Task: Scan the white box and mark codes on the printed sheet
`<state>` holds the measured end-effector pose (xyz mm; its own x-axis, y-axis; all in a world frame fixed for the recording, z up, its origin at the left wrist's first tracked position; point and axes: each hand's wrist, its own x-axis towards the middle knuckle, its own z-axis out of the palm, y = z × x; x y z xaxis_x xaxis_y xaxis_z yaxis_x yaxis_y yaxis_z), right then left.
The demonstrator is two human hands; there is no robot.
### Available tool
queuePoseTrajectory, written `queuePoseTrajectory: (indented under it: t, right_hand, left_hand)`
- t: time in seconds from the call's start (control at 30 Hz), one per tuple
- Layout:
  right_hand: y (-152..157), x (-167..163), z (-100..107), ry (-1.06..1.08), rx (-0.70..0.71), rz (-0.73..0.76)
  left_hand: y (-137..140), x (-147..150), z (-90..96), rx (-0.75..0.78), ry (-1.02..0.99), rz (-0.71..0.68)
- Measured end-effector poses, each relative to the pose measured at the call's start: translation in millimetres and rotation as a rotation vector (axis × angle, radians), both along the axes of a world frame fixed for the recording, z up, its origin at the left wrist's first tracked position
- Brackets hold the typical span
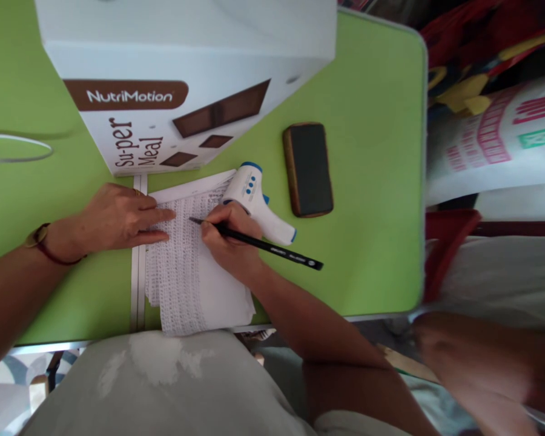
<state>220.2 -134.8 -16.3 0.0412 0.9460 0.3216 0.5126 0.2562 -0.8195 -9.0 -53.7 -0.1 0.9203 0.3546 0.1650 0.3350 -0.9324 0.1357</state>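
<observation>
A stack of white paper sheets (179,297), covered in rows of small handwriting, lies on the green table in front of me. My left hand (125,218) rests flat on the sheets' left edge, fingers stretched out and holding nothing. A slim black pen (267,246) with white lettering is gripped in my right hand (231,239), its tip at the written rows in the middle of the top sheet. Just beyond that hand, a white and blue infrared thermometer (258,203) lies partly over the paper; my fingers hide some of it.
A large white NutriMotion box (131,136) stands behind the papers. To the right, a dark phone (309,169) in a brown case lies on the green table (372,242). A white cable (31,140) is at the left. Another person's blurred limb (485,369) shows at lower right, below a printed bag (495,133).
</observation>
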Motion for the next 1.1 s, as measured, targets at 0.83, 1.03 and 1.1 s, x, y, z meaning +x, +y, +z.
queuePoseTrajectory:
  t: [0.83,1.03,1.1]
  right_hand:
    - [-2.0,-0.2,1.3,0.043,-0.022,0.113]
    - [-3.1,-0.7,-1.4,0.036,0.003,0.102]
    - [-3.3,-0.8,-1.8,0.045,0.004,0.104]
  left_hand:
    - [-0.3,0.7,0.6,0.044,0.024,-0.006]
    - [-0.5,0.2,0.6,0.034,0.031,-0.002]
    - [-0.5,0.2,0.6,0.036,0.024,-0.004]
